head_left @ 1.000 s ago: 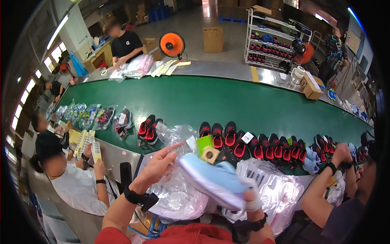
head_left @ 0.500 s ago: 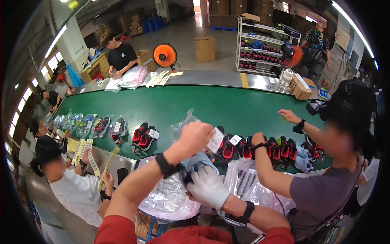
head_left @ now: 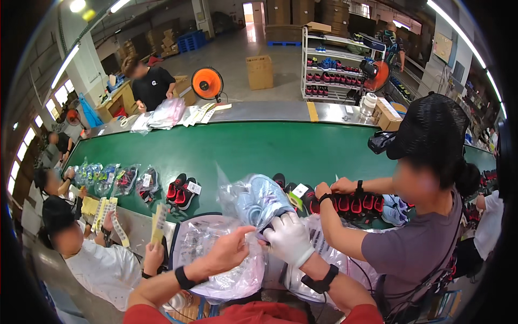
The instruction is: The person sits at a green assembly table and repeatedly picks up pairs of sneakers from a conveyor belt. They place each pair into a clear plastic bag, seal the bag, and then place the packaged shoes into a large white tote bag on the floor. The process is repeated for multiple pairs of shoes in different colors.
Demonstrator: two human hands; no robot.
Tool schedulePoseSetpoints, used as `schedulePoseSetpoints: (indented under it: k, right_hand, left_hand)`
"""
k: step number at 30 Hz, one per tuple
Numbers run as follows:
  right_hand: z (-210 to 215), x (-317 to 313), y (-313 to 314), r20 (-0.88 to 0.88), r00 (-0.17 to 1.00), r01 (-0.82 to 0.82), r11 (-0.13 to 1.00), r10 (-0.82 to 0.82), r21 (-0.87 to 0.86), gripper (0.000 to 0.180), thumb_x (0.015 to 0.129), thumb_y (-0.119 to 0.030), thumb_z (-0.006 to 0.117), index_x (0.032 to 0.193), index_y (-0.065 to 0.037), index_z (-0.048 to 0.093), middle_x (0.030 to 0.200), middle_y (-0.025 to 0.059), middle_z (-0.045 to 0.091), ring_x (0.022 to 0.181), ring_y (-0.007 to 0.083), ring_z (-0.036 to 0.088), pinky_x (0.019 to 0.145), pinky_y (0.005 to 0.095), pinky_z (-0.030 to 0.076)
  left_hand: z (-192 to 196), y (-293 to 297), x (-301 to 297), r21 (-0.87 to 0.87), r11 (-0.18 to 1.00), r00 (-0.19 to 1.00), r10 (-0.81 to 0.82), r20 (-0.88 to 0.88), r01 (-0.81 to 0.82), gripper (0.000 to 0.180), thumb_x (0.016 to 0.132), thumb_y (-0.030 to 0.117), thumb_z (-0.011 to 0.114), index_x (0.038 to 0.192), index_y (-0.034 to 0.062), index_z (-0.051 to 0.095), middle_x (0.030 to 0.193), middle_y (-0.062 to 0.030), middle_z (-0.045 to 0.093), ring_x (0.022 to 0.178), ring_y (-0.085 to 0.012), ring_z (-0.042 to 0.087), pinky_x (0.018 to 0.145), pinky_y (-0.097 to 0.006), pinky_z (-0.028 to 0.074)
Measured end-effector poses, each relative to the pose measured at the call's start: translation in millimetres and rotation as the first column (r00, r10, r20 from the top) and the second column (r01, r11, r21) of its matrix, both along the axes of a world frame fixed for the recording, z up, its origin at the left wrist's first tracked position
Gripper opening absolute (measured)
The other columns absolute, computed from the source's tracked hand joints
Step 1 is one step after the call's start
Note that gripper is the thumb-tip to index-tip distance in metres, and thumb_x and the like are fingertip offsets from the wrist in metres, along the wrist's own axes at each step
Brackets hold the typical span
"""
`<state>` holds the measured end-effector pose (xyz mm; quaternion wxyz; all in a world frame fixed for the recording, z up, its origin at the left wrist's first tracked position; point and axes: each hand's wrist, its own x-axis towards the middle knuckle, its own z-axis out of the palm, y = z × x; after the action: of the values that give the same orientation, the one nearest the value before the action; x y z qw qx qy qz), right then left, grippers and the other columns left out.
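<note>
Since half a second ago, the pale blue shoes (head_left: 265, 195) have come up from under the two hands and now sit inside a clear plastic bag (head_left: 231, 195). Both shoes are side by side, tipped, with their near end by the person's right hand (head_left: 287, 238), just over the near edge of the green belt (head_left: 324, 146). That hand wears a white glove, and its fingers are bent closed around the near end of the shoes. The bare left hand (head_left: 227, 251) has dropped lower and is now beside the glove. Its fingers are partly curled, with one pointing toward the bag, but I cannot tell if it pinches any plastic. Below it lies a pile of clear bags (head_left: 226, 278). To the left on the belt, a pair of black and red shoes (head_left: 181, 193) has a white tag (head_left: 193, 188) on it. To the right is a row of more black and red shoes (head_left: 359, 204), and a co-worker's hands (head_left: 343, 186) have come together over it. Another pale blue pair (head_left: 395, 209) stands at the right part of that row.
</note>
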<state>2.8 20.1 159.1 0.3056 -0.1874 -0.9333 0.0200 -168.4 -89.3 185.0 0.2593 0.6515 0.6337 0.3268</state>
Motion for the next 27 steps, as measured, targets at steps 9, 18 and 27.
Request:
schedulePoseSetpoints:
  k: [9,18,27]
  right_hand:
    - [-3,-35,-31,0.401,0.889,-0.315,0.931,0.221,0.185,0.013,0.067,-0.017,0.057,0.069,-0.006,0.062,0.071,0.0088,0.057,0.072,0.0243,0.056,0.072,0.0387,0.040]
    - [-53,-5,-20,-0.141,0.987,-0.128,0.928,0.082,-0.350,0.017,0.077,-0.025,0.060,0.085,-0.010,0.061,0.083,0.0093,0.056,0.079,0.0317,0.053,0.077,0.0421,0.040]
    - [-58,-73,-15,0.160,0.987,0.057,0.927,0.003,-0.370,0.035,0.079,-0.039,0.062,0.097,-0.010,0.060,0.094,0.0167,0.057,0.090,0.0366,0.054,0.082,0.0473,0.040]
  left_hand:
    - [-9,137,5,0.381,0.924,0.984,0.059,-0.167,0.009,0.013,0.083,0.008,0.056,0.092,0.0017,0.063,0.071,-0.0178,0.058,0.061,-0.0329,0.060,0.056,-0.040,0.049]
    - [-8,44,42,0.181,0.871,0.866,-0.389,-0.315,0.457,0.018,0.074,0.008,0.058,0.092,0.0055,0.056,0.066,-0.0149,0.059,0.062,-0.0322,0.063,0.051,-0.043,0.047]
    - [-38,11,57,0.294,0.909,0.944,-0.325,0.059,0.294,0.022,0.074,0.008,0.060,0.094,0.0097,0.053,0.070,-0.0105,0.056,0.061,-0.0342,0.059,0.051,-0.042,0.047]
